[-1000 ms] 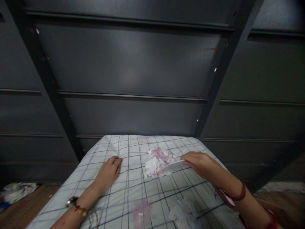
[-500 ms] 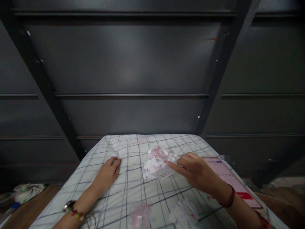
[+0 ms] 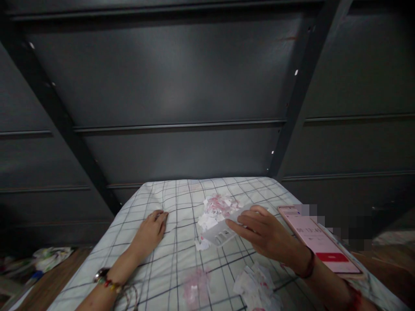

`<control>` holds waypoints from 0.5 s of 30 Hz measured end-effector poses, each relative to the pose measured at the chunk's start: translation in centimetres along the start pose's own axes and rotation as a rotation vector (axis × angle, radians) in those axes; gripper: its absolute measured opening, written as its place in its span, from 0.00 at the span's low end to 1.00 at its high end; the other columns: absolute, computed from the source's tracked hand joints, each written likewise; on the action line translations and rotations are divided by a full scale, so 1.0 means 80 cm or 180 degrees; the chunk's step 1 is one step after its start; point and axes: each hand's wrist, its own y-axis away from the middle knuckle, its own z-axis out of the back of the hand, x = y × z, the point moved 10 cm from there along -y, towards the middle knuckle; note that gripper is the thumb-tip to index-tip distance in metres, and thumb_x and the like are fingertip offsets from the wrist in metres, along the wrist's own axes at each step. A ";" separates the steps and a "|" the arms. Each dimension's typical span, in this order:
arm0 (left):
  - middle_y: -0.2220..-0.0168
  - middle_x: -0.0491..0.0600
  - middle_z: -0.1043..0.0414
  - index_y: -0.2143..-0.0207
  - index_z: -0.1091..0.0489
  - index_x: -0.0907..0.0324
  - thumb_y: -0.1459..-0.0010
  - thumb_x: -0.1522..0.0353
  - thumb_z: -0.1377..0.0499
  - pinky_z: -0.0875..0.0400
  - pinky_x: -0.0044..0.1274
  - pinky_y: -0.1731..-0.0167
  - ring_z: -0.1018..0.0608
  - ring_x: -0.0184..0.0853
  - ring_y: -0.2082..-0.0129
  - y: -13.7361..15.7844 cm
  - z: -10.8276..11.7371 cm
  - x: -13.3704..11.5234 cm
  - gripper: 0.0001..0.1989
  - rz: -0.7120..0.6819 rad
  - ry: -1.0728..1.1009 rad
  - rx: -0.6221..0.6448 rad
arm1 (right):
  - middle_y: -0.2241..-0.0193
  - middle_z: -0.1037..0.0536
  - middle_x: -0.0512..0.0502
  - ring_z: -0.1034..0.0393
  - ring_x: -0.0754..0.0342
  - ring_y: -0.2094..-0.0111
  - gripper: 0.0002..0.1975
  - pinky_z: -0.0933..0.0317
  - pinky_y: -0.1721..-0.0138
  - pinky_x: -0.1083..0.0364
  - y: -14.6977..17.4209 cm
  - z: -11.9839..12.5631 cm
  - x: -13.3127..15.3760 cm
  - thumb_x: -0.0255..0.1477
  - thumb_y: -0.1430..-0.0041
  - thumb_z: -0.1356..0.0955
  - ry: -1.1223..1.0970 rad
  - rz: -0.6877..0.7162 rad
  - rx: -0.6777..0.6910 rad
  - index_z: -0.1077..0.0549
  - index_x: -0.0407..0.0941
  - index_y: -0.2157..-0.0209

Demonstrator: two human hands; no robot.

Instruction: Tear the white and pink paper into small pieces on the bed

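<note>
My right hand (image 3: 264, 231) pinches a flat whitish card (image 3: 222, 232) with several oblong marks or slots; I cannot tell which. Its lower edge tilts over the near side of a loose heap of white and pink paper scraps (image 3: 218, 206). At the left, my left hand (image 3: 151, 229) rests on the checked cloth (image 3: 181, 242), fingers lying on it and holding nothing. Nearer to me are a small pink pile (image 3: 196, 288), blurred, and a pile of white scraps (image 3: 257, 287) with pink bits.
A phone (image 3: 320, 242) showing a timer lies along the right edge, beside my right forearm. Dark metal panels (image 3: 181, 155) stand behind the cloth's far edge. On the floor at the left is a crumpled patterned cloth or bag (image 3: 52, 258).
The card in my right hand has turned and lifted somewhat, so more of its face shows. My left hand stays where it was on the cloth. The view has shifted slightly.
</note>
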 end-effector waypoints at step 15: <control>0.56 0.56 0.33 0.55 0.34 0.62 0.43 0.72 0.54 0.32 0.33 0.55 0.28 0.38 0.58 -0.001 0.004 0.001 0.16 0.0021 0.0147 -0.0179 | 0.75 0.31 0.48 0.41 0.56 0.72 0.13 0.46 0.64 0.51 -0.001 -0.005 -0.001 0.15 0.46 0.45 -0.0585 -0.0166 0.0021 0.33 0.41 0.67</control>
